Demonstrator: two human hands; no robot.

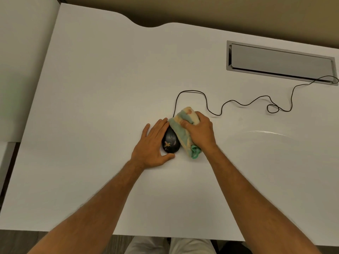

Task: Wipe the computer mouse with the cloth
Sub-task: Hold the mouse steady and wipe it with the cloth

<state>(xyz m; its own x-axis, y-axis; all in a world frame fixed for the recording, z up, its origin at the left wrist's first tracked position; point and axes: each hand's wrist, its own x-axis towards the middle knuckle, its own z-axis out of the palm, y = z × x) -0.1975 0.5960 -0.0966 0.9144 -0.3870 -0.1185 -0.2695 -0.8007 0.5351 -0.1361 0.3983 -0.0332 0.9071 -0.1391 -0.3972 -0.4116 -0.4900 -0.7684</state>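
A black wired computer mouse (pixel 171 143) with light smudges on its back lies on the white desk (pixel 91 99). My left hand (pixel 153 146) cups its left side, fingers flat along it and thumb curled behind its rear. My right hand (pixel 200 132) grips a bunched cream and green cloth (pixel 184 133) and presses it against the mouse's right side. The cloth hides the mouse's right edge.
The mouse's black cable (pixel 238 102) loops away to the right and runs into a grey cable hatch (pixel 280 61) set in the desk at the back right. The desk's near edge is just above my knees. A second white surface (pixel 20 61) adjoins on the left.
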